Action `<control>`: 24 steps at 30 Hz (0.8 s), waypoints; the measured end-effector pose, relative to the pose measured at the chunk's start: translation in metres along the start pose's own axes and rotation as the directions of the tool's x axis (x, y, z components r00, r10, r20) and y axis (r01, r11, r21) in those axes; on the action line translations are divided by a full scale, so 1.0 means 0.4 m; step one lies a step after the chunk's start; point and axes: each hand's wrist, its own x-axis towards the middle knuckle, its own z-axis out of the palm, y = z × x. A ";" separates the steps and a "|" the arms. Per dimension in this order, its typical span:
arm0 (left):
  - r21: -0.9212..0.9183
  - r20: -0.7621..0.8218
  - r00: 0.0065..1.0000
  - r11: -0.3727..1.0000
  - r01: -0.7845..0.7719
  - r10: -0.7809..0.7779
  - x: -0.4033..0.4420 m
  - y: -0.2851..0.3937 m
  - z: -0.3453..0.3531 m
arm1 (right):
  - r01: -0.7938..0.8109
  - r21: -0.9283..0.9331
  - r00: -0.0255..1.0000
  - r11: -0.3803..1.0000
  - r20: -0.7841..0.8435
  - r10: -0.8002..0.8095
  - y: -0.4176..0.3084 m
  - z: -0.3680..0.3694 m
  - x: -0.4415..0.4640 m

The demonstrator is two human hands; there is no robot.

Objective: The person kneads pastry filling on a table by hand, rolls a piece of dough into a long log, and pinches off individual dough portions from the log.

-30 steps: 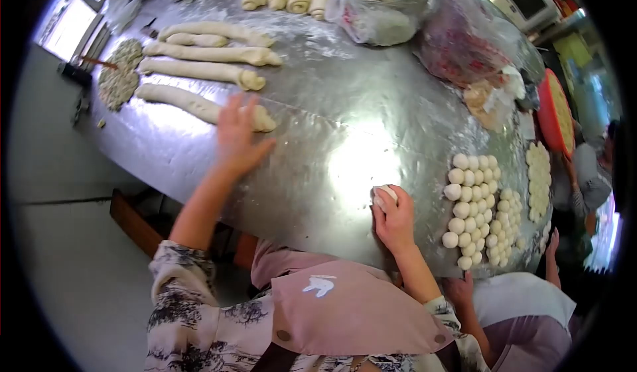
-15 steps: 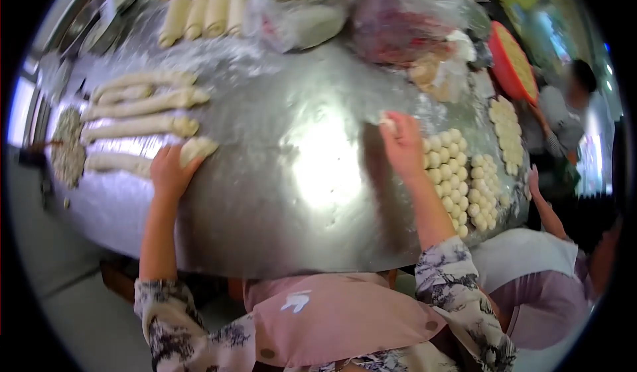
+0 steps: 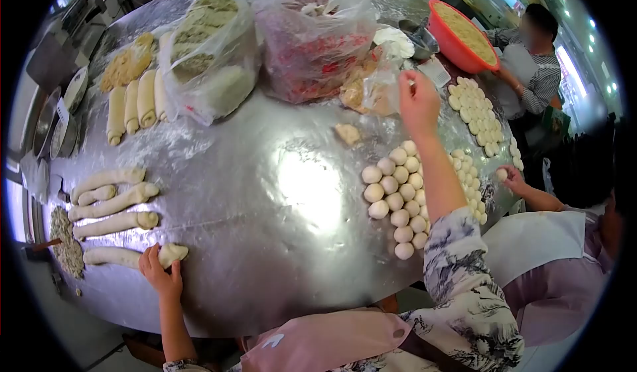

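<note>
My left hand (image 3: 161,271) rests on the right end of the nearest dough rope (image 3: 113,256), its fingers bent around the dough. Other dough ropes (image 3: 116,225) lie beyond it on the metal table (image 3: 245,272). Raised near the bag of crumbly tan filling (image 3: 381,90), my right hand (image 3: 419,103) has its fingers curled; a small pale bit shows at the fingertips, too small to name. Rows of round dough balls (image 3: 394,201) lie beside and partly under my right forearm. A small tan lump (image 3: 347,133) sits on the table left of that hand.
Clear bags of green filling (image 3: 206,34) and red filling (image 3: 312,47) stand at the back, beside thick dough rolls (image 3: 146,99). A red basin (image 3: 458,44) is near a standing person (image 3: 534,67). At right, a co-worker's hand (image 3: 512,178) holds a dough piece. Flattened rounds (image 3: 478,115) lie nearby.
The view has shifted toward the table's far side. My right hand has moved from the table's near middle, past the dough balls, toward the bags. My left hand has closed on the nearest rope's end.
</note>
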 end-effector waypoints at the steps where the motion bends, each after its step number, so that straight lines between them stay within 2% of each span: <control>1: 0.000 0.011 1.000 1.000 0.015 -0.015 0.001 -0.002 0.006 | 0.002 -0.013 0.998 1.000 -0.070 -0.002 0.055 -0.001 0.062; 3: 0.004 0.039 0.998 0.999 0.053 -0.053 0.003 -0.003 0.009 | -0.042 -0.171 0.998 0.984 -0.054 0.033 0.211 0.029 0.169; 6: 0.029 0.043 0.998 0.999 0.041 -0.042 0.008 0.007 0.004 | -0.159 -0.290 0.976 0.944 0.096 0.194 0.362 0.107 0.270; 11: 0.006 0.077 0.993 0.996 0.085 -0.085 0.026 0.033 -0.009 | -0.153 -0.432 0.915 0.889 0.279 0.293 0.432 0.235 0.340; 13: 0.046 0.066 0.994 0.995 0.085 -0.088 0.023 0.033 -0.007 | -0.111 -0.511 0.879 0.852 0.350 0.324 0.451 0.266 0.365; 17: 0.042 0.069 0.993 0.995 0.095 -0.097 0.020 0.028 -0.001 | 0.005 -0.524 0.906 0.851 0.363 0.218 0.470 0.272 0.393; 20: 0.012 0.064 0.992 0.994 0.112 -0.112 0.014 0.017 0.004 | 0.142 -0.656 0.899 0.741 0.399 0.181 0.433 0.244 0.397; 22: 0.030 0.058 0.991 0.993 0.118 -0.120 0.008 0.015 0.006 | 0.286 -0.726 0.865 0.625 0.477 0.157 0.492 0.256 0.421; 24: 0.054 0.042 0.991 0.990 0.127 -0.129 0.002 0.013 0.002 | 0.360 -0.750 0.876 0.556 0.477 0.076 0.529 0.263 0.427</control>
